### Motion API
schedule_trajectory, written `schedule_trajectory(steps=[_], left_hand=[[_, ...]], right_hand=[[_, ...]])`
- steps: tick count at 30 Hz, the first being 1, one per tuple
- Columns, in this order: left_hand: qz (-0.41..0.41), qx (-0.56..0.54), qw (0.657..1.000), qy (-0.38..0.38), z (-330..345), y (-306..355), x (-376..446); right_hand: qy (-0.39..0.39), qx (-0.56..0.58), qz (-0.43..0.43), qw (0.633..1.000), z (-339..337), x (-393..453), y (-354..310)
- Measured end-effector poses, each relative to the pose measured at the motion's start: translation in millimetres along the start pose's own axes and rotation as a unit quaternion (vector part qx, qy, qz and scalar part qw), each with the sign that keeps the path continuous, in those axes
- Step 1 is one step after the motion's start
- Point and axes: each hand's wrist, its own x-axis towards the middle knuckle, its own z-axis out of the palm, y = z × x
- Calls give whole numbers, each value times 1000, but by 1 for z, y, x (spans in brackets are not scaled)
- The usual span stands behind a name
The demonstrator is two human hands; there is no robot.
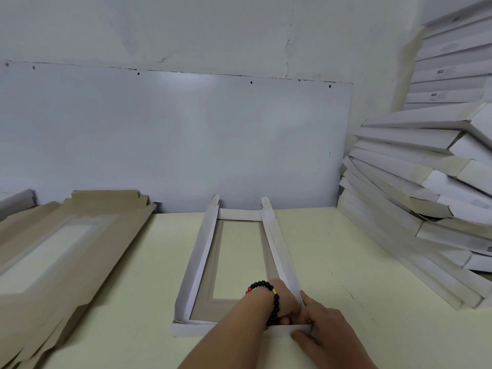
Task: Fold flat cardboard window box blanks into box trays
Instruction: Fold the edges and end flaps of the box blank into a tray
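A half-folded window box tray [202,251] lies lengthwise on the pale table [332,249] in front of me, white outside, brown inside, with a rectangular window. Its two long side walls stand up and the far end flap is raised. My left hand [286,302], with a dark bead bracelet at the wrist, reaches inside the near right corner, fingers curled against the side wall. My right hand [319,328] grips the same corner from outside, thumb on the near end flap.
A stack of flat brown blanks [66,249] with windows lies at the left. Folded white trays [426,187] are piled high at the right, leaning against the wall. A white board [173,139] stands behind the table.
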Motion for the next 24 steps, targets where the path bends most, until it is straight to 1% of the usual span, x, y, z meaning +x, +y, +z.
schedule_trajectory(steps=[2, 3, 5, 6, 7, 10, 11, 13, 14, 15, 17, 19, 22, 24], left_hand=[[9, 42, 999, 22, 1, 4, 0], [21, 43, 997, 64, 1, 6, 1], [29, -18, 987, 158, -1, 3, 17], [25, -66, 980, 187, -3, 1, 24], [23, -111, 973, 200, -6, -1, 30], [45, -255, 952, 162, -9, 0, 40], [49, -314, 936, 150, -7, 1, 42], [40, -439, 890, 112, -6, 1, 41], [36, -471, 876, 99, -5, 2, 42], [39, -469, 878, 93, -5, 3, 43], [48, -415, 904, 96, -6, 7, 43], [65, -358, 925, 109, -9, 9, 42], [86, -348, 927, 108, -11, 3, 48], [97, -336, 932, 95, -11, 2, 46]], right_hand=[[-2, 3, -7, 1000, 1, 2, 4], [-2, -4, -10, 1000, 1, 2, 5], [3, -20, -12, 1000, 1, 2, 5], [4, -25, -12, 1000, 1, 2, 5], [6, -29, -15, 999, 1, 2, 5], [-2, -41, -28, 999, -2, 3, 3], [-10, -42, -30, 999, -3, 4, 2], [-13, -37, -38, 999, -6, 5, 0], [-12, -30, -39, 999, -7, 6, 0], [-5, -19, -40, 999, -7, 7, 1], [-16, -21, -41, 999, -5, 8, 3], [-42, -52, -40, 997, -2, 8, 7], [-42, -67, -21, 997, 3, 10, 14], [-34, -57, -38, 997, 2, 9, 12]])
